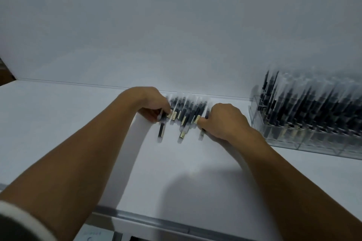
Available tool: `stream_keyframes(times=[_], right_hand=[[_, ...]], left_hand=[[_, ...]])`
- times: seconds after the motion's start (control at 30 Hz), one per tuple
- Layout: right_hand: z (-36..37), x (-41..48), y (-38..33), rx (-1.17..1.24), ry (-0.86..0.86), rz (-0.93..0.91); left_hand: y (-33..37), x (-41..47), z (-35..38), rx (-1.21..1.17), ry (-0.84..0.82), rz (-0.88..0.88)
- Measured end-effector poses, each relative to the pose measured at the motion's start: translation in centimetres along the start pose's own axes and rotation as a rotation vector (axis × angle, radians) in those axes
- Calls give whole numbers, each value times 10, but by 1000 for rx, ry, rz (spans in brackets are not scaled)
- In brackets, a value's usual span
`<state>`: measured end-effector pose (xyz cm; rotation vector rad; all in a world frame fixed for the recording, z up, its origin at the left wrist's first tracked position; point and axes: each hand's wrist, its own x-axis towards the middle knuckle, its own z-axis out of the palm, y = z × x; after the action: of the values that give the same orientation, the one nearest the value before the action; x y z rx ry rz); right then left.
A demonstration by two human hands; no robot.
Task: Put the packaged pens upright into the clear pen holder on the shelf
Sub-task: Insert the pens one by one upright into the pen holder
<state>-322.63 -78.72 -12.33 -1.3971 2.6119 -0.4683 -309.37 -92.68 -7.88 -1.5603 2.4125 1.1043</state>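
White shelf (58, 123) carried packaged pens (185, 110) flat by the back wall (176, 35); left hand (150, 103) pinched their left end, right hand (225, 119) gripped their right end; clear pen holder (284, 139) stood near, right; front edge (156, 219) well apart.

Looking like a stationery shop's display shelf

A white shelf (78, 123) is running along a plain white back panel (176, 35), a grey metal rail (154, 219) edging its front; packaged pens (184, 109) are lying loose, and a clear pen holder (321, 144) is standing at the right, crowded with many more alike.
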Motion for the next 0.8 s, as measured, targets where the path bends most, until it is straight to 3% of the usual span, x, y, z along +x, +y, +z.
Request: stream_keyframes(times=[0.13, 0.4, 0.63, 0.8], right_hand=[[-1, -2, 3, 75, -2, 13], [-2, -5, 7, 267, -8, 40], [-19, -27, -5, 640, 103, -56], [-46, -56, -1, 675, 125, -181]], left_hand=[[1, 6, -1, -33, -8, -14], [-23, 0, 0, -386, 17, 27], [-23, -43, 7, -563, 157, 332], [-9, -80, 37, -680, 236, 526]])
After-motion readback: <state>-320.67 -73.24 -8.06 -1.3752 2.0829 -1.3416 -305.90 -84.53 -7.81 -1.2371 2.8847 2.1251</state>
